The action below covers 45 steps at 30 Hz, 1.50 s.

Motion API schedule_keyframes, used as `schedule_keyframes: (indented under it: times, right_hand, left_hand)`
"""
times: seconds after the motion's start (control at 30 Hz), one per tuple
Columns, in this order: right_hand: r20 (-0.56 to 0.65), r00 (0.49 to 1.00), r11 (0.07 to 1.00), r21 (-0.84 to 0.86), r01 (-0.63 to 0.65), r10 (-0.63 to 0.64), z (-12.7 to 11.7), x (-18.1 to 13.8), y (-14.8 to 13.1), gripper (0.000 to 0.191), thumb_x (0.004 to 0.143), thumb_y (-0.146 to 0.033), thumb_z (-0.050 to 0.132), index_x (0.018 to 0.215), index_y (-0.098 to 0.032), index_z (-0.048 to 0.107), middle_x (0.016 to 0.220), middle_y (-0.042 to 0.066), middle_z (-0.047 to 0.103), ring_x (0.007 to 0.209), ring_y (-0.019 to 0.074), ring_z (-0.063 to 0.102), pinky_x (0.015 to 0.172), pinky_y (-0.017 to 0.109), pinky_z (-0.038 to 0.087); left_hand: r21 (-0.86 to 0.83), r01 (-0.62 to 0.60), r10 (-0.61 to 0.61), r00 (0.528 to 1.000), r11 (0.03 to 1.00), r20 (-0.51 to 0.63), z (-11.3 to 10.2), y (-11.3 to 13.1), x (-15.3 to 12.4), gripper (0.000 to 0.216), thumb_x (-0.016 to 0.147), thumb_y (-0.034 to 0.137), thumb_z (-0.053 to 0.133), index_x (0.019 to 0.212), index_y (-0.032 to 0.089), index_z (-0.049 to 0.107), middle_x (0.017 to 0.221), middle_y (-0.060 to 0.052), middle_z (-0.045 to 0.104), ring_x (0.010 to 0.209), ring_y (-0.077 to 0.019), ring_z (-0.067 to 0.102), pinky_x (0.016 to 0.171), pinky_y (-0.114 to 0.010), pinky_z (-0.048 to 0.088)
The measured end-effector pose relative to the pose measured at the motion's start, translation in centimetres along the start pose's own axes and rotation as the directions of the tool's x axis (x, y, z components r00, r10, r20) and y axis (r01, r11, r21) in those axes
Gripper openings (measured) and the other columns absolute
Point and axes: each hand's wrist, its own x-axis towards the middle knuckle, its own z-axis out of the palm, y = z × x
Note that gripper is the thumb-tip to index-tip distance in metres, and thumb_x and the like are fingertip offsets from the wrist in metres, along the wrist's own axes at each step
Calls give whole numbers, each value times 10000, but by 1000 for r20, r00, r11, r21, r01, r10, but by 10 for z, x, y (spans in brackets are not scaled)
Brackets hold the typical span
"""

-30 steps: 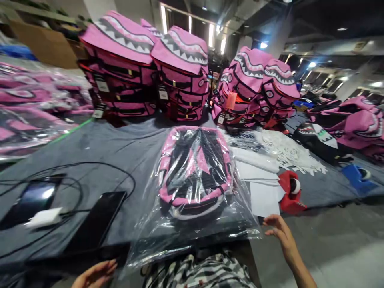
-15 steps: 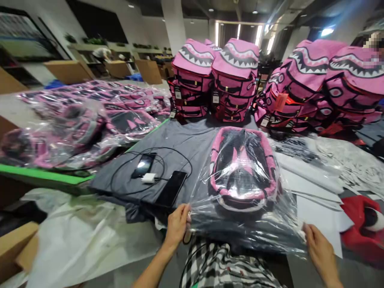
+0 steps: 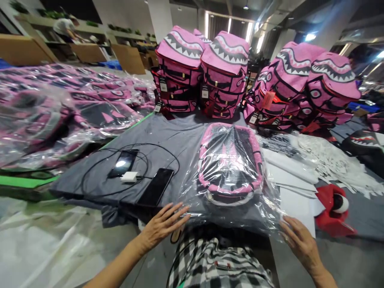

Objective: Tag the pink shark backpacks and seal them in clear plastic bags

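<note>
A pink and black backpack (image 3: 229, 160) lies flat inside a clear plastic bag (image 3: 186, 192) on the grey cloth-covered table (image 3: 174, 132). My left hand (image 3: 163, 226) is at the table's front edge by the bag's left corner, fingers stretched and spread, holding nothing. On the other side my right hand (image 3: 300, 242) lies by the bag's right corner with its fingers extended. Its fingertips touch or nearly touch the plastic. The loose end of the bag spreads toward me between both hands.
Two phones, a dark one (image 3: 156, 187) and a glossy one (image 3: 123, 163), lie left with a white charger (image 3: 129, 177) and cables. Stacked pink backpacks (image 3: 225, 76) stand behind. White sheets (image 3: 295, 200) and a red tape dispenser (image 3: 334, 210) are right. Bagged backpacks (image 3: 99, 116) cover the left.
Both hands have let go of the bag's edges, and their fingers have straightened. The plastic near me has settled lower. The view has shifted to the right.
</note>
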Motion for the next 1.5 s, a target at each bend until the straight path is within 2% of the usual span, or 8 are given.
schedule_keyframes:
  times: [0.1,0.27,0.47,0.67,0.8,0.93,1.13,1.5]
  right_hand:
    - [146,985,956,265,-128,92,-7,8,-1,317,960,-475,540,1050,-289,781,1040,60,777,964,249,739,899,367,601]
    - [242,843,676,510,-531,480,-2,17,-5,567,799,-746,615,908,-222,803,975,116,783,962,318,730,885,424,595]
    - [-171,657,555,709,-435,734,42,51,-30,556,851,-743,547,723,-209,631,602,15,618,594,172,592,625,295,529]
    - [-107,612,487,718,-497,783,60,75,-35,566,808,-772,562,822,-207,603,510,-64,421,431,116,376,401,246,314]
    - [-77,630,470,737,-485,772,62,77,-32,555,808,-763,571,887,-214,588,518,-72,420,420,111,363,383,238,284]
    - [-79,625,460,749,-476,776,60,78,-32,544,803,-756,588,876,-216,583,519,-73,427,414,105,360,374,231,276]
    - [-52,627,432,769,-471,777,58,80,-35,533,808,-748,591,875,-219,587,537,-73,436,413,100,372,367,226,285]
    - [-104,608,438,788,-432,787,56,77,-31,567,789,-762,604,901,-206,626,572,-70,452,410,90,401,379,226,327]
  left_hand:
    - [-139,16,-27,997,990,-76,0,-2,-1,429,997,113,410,1366,258,572,1258,-16,709,1235,-155,614,1149,-331,392]
    - [-357,417,-473,877,836,-81,-8,0,1,264,972,358,545,1155,253,704,1100,-18,762,1014,-183,715,945,-269,556]
    - [-519,617,-730,683,592,-21,-9,10,30,436,947,560,486,833,225,742,835,-26,765,832,-201,726,836,-272,572]
    - [-435,772,-859,512,463,-5,-9,-9,77,531,906,655,448,896,184,691,693,-25,682,648,-194,635,670,-288,506]
    - [-184,672,-697,699,717,-161,-3,2,118,519,957,584,431,1181,166,641,1047,-118,734,979,-274,653,959,-443,417]
    - [-223,383,-383,923,896,48,8,34,171,393,932,550,575,1117,209,635,1122,-84,691,1146,-277,555,1105,-494,239]
    - [-413,460,-318,874,786,368,17,38,202,339,878,522,664,786,204,592,881,-14,620,942,-223,535,915,-391,345]
    - [-513,535,-287,826,671,485,9,23,212,247,873,415,551,737,214,594,860,-35,670,890,-220,553,896,-384,368]
